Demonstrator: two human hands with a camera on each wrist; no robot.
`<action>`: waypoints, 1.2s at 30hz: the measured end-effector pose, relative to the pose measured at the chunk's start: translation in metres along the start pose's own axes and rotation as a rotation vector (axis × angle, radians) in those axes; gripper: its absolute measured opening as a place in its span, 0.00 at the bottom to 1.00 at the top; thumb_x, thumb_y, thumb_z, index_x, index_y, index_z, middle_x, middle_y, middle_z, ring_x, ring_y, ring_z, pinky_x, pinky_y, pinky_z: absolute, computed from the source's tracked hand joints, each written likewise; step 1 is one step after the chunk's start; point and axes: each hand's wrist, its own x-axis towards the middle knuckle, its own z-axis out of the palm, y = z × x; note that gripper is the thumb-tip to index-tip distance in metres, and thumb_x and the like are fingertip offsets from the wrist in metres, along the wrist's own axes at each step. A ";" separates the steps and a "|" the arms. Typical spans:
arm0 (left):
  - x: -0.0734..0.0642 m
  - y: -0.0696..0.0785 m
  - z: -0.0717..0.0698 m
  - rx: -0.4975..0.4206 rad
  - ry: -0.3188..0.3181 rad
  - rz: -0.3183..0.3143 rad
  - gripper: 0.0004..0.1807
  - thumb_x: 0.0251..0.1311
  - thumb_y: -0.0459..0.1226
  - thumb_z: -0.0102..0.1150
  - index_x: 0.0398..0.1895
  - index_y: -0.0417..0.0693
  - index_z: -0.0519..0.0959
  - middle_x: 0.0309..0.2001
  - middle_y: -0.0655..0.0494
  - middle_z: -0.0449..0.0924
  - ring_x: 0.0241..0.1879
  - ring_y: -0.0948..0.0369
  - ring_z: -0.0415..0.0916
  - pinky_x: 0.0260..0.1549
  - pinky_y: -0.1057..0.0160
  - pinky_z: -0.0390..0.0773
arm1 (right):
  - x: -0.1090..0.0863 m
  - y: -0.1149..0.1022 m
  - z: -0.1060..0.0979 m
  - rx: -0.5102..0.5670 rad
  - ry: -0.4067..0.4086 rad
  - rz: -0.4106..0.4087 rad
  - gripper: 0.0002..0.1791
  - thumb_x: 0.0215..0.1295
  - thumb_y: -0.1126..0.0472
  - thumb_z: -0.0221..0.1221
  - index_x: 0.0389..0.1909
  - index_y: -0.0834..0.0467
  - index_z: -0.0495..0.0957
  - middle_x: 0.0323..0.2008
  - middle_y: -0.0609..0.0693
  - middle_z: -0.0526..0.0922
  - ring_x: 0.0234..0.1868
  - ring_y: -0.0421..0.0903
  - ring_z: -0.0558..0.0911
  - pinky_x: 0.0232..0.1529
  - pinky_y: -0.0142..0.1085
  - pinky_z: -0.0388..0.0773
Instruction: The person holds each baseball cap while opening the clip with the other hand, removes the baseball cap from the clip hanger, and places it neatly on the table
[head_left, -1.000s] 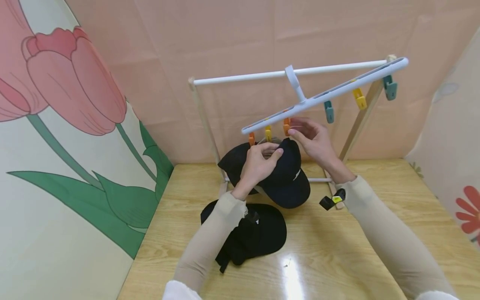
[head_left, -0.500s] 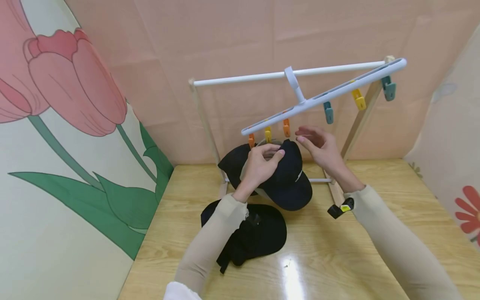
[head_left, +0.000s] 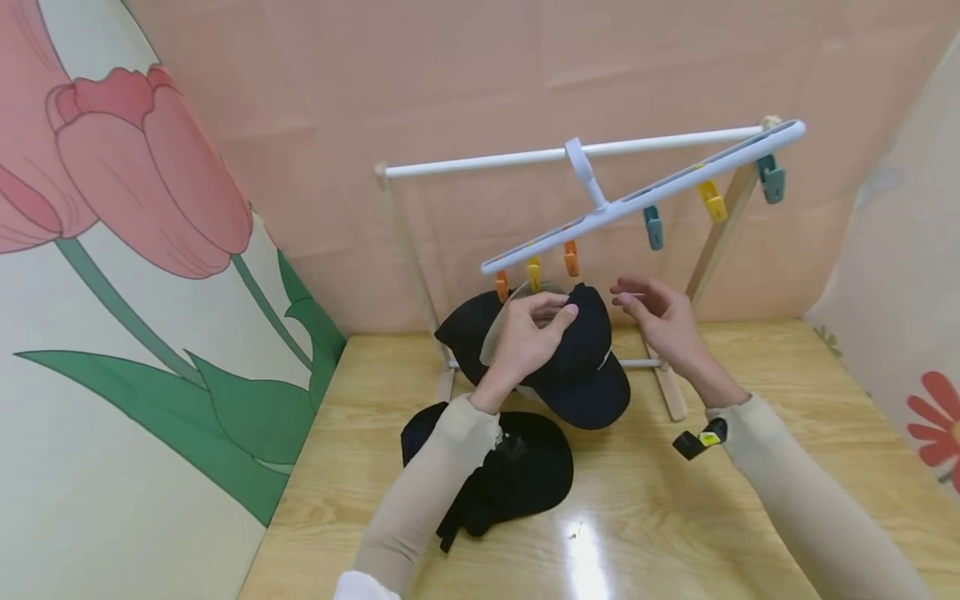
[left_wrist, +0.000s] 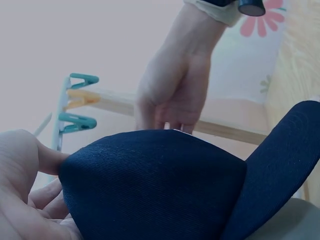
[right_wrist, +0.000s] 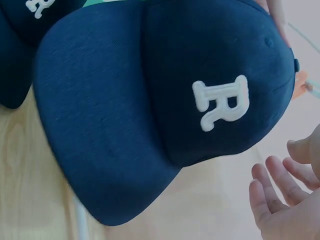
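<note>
Pinching the domed, fine-ribbed navy cap (right_wrist: 160, 95) is the left hand (head_left: 527, 335); beside the cap, the right hand (head_left: 666, 321) hovers, fingers relaxed.

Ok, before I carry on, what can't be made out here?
Head view: part of the lying cap, covered by the left sleeve.
Left wrist view: the fingertips of the right hand, behind the held cap.
Right wrist view: most of the left hand, cut off by the top edge; a second cap, cut off by the left and top edges.
</note>
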 end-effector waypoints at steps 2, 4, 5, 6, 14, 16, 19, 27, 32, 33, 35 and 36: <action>-0.001 0.001 0.001 -0.004 -0.002 0.002 0.14 0.73 0.39 0.67 0.56 0.41 0.88 0.50 0.47 0.91 0.49 0.57 0.90 0.51 0.65 0.87 | -0.004 0.002 -0.003 -0.006 -0.001 0.014 0.20 0.81 0.63 0.58 0.68 0.67 0.77 0.59 0.61 0.85 0.52 0.36 0.88 0.54 0.21 0.81; -0.003 0.003 0.001 -0.005 -0.003 0.003 0.15 0.74 0.39 0.66 0.56 0.41 0.88 0.50 0.47 0.91 0.49 0.56 0.90 0.51 0.66 0.86 | -0.009 0.005 -0.005 -0.023 -0.004 0.027 0.20 0.81 0.63 0.58 0.68 0.66 0.77 0.59 0.58 0.86 0.52 0.35 0.87 0.54 0.21 0.80; -0.003 0.003 0.002 -0.009 -0.003 0.007 0.15 0.74 0.39 0.66 0.56 0.41 0.88 0.50 0.47 0.91 0.49 0.56 0.90 0.51 0.66 0.86 | -0.010 0.006 -0.007 -0.030 -0.007 0.032 0.21 0.82 0.62 0.57 0.69 0.66 0.76 0.59 0.57 0.86 0.52 0.34 0.87 0.54 0.20 0.80; -0.004 0.003 0.002 -0.010 -0.003 0.012 0.15 0.74 0.39 0.66 0.56 0.41 0.88 0.50 0.46 0.91 0.50 0.55 0.90 0.51 0.66 0.86 | -0.012 0.008 -0.008 -0.027 -0.005 0.041 0.21 0.82 0.62 0.58 0.69 0.66 0.76 0.58 0.54 0.87 0.52 0.33 0.87 0.55 0.21 0.80; -0.008 0.003 0.004 -0.024 0.001 0.048 0.14 0.74 0.38 0.66 0.56 0.40 0.88 0.51 0.44 0.91 0.49 0.54 0.90 0.50 0.68 0.86 | -0.030 0.021 -0.018 -0.096 -0.038 0.119 0.25 0.83 0.55 0.58 0.71 0.66 0.74 0.57 0.41 0.85 0.54 0.26 0.83 0.53 0.18 0.78; -0.009 0.003 0.004 -0.030 0.002 0.049 0.14 0.74 0.37 0.66 0.56 0.39 0.88 0.50 0.44 0.91 0.49 0.54 0.90 0.49 0.68 0.86 | -0.035 0.025 -0.020 -0.123 -0.042 0.139 0.26 0.83 0.55 0.58 0.71 0.66 0.74 0.55 0.35 0.84 0.53 0.25 0.82 0.51 0.17 0.77; -0.009 0.002 0.004 -0.038 0.005 0.052 0.14 0.74 0.37 0.66 0.56 0.38 0.88 0.50 0.43 0.91 0.49 0.53 0.90 0.49 0.68 0.86 | -0.041 0.030 -0.022 -0.142 -0.041 0.160 0.26 0.82 0.55 0.58 0.71 0.67 0.74 0.51 0.26 0.82 0.51 0.23 0.82 0.48 0.19 0.79; -0.011 0.003 0.004 -0.061 0.006 0.071 0.14 0.73 0.36 0.66 0.56 0.38 0.88 0.50 0.42 0.91 0.48 0.52 0.90 0.49 0.68 0.86 | -0.056 0.045 -0.022 -0.117 -0.035 0.156 0.24 0.82 0.58 0.59 0.69 0.70 0.75 0.52 0.27 0.82 0.48 0.26 0.84 0.47 0.20 0.81; -0.012 0.003 0.003 -0.066 0.007 0.072 0.14 0.73 0.35 0.66 0.56 0.37 0.87 0.50 0.41 0.91 0.49 0.50 0.90 0.49 0.69 0.86 | -0.067 0.054 -0.020 -0.079 -0.043 0.200 0.26 0.82 0.57 0.58 0.70 0.72 0.73 0.51 0.29 0.83 0.48 0.27 0.85 0.48 0.23 0.83; -0.012 0.003 0.003 -0.067 0.009 0.073 0.14 0.73 0.35 0.66 0.56 0.36 0.87 0.50 0.41 0.91 0.49 0.50 0.90 0.49 0.69 0.86 | -0.069 0.055 -0.019 -0.074 -0.046 0.217 0.27 0.83 0.56 0.58 0.70 0.72 0.72 0.51 0.30 0.83 0.48 0.26 0.85 0.49 0.23 0.83; -0.012 0.003 0.003 -0.069 0.011 0.072 0.14 0.73 0.35 0.65 0.56 0.36 0.87 0.50 0.40 0.91 0.49 0.49 0.90 0.49 0.69 0.86 | -0.074 0.059 -0.018 -0.071 -0.059 0.247 0.28 0.83 0.54 0.57 0.70 0.71 0.72 0.52 0.34 0.83 0.48 0.26 0.85 0.49 0.25 0.84; -0.012 0.003 0.003 -0.071 0.011 0.071 0.14 0.73 0.35 0.66 0.56 0.36 0.87 0.50 0.40 0.91 0.49 0.49 0.90 0.49 0.69 0.86 | -0.076 0.060 -0.018 -0.067 -0.066 0.262 0.29 0.83 0.53 0.57 0.71 0.71 0.71 0.54 0.37 0.84 0.49 0.26 0.85 0.49 0.26 0.85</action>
